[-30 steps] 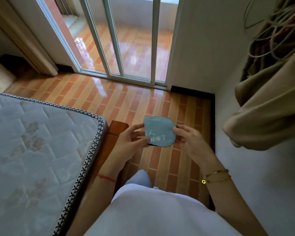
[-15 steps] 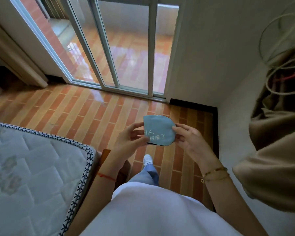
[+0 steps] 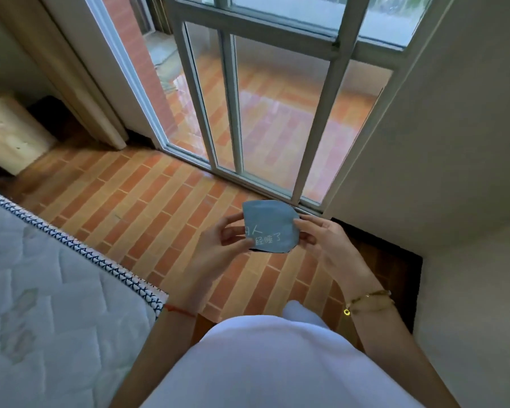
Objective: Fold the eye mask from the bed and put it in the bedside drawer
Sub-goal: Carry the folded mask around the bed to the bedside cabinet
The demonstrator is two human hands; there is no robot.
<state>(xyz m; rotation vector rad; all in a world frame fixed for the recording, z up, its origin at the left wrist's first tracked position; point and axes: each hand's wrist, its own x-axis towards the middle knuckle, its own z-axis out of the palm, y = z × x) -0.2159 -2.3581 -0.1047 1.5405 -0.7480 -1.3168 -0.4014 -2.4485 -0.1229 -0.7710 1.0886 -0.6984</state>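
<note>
Blue cloth, the folded mask (image 3: 271, 226), is held in the air above the tiled floor (image 3: 147, 207), between both hands. The left hand (image 3: 215, 248) pinches its left edge, the right hand (image 3: 327, 241) pinches its right edge. The mattress (image 3: 42, 290) lies at the left.

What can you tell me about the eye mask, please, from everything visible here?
The eye mask is a soft, pale blue fabric piece with a dark edge and pale printed characters. It looks folded in half: straight on its left side, rounded on its right. It is held in the air above the brick-pattern floor, pinched on its left by the left hand and on its right by the right hand.
</note>
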